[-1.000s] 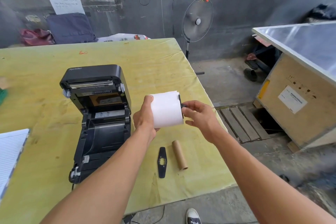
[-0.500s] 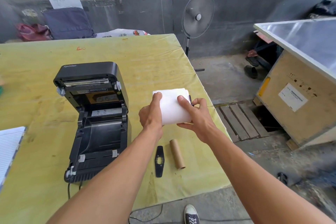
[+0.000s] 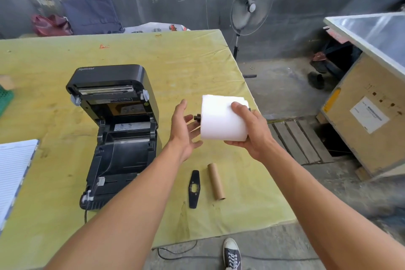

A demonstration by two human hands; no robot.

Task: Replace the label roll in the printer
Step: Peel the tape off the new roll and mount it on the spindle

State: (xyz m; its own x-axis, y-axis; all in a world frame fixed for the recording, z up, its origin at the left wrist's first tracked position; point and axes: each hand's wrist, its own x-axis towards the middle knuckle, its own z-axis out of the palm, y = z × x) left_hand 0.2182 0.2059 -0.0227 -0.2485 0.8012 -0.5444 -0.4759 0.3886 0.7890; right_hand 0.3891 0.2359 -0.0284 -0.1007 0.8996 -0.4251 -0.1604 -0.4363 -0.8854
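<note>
A black label printer stands on the yellow-green table with its lid tipped up and its roll bay bare. To its right, above the table, my right hand grips a white label roll from the right side and below. A black spindle end pokes out of the roll's left face. My left hand hovers open just left of that end, fingers spread, not holding the roll. An empty brown cardboard core and a flat black spindle guide lie near the front edge.
A lined notepad lies at the left edge and a green basket further back. The table's right edge drops to the floor, where a wooden crate, a standing fan and a pallet are. The printer's cable hangs off the front.
My left hand has let go of the roll and opened beside it. My right hand has shifted from the spindle end to gripping the roll's body, and the spindle now sticks out on the left.
</note>
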